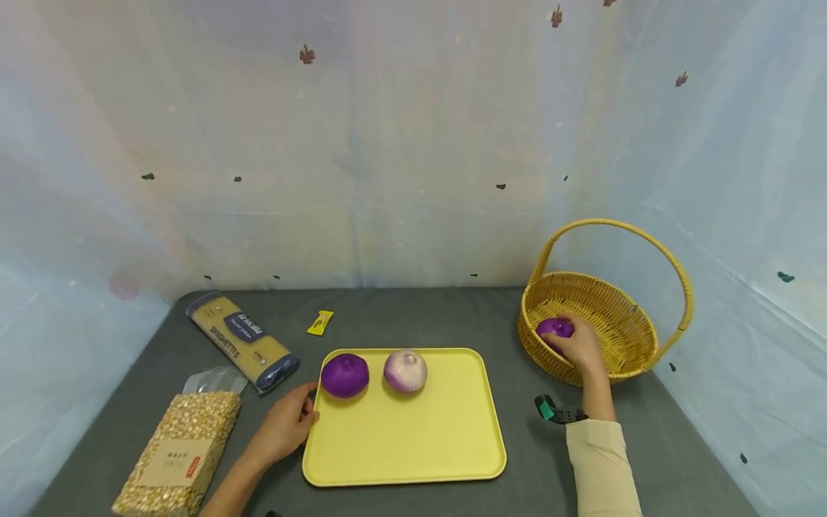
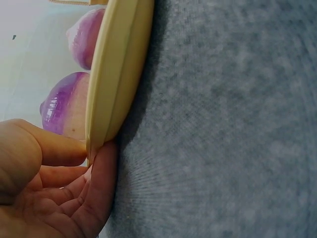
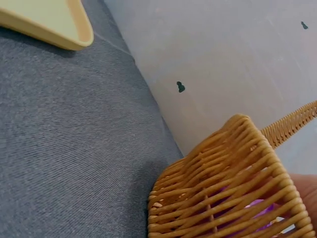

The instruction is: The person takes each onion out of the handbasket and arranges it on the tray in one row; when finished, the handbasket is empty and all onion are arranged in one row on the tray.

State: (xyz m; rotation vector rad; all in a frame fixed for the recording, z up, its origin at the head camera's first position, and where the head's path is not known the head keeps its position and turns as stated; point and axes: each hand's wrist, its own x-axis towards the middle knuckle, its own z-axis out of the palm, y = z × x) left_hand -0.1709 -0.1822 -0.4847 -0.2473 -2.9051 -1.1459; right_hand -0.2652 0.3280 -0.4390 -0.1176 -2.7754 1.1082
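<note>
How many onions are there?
3: a purple onion and a paler onion on the yellow tray, one under the right hand in the basket. More may be hidden.

Soft even light, faint shadows; head view bowed at edges; left wrist close-up blurred.

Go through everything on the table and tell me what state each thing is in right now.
Yellow tray: flat on the table, left hand pinching its edge.
Dark purple onion: resting on the tray.
Pale onion: on the tray, beside it.
Wicker basket: upright, handle raised.
Third onion: inside the basket, right hand over it.
Spaghetti pack: lying flat.
Corn kernel bag: lying flat.
</note>
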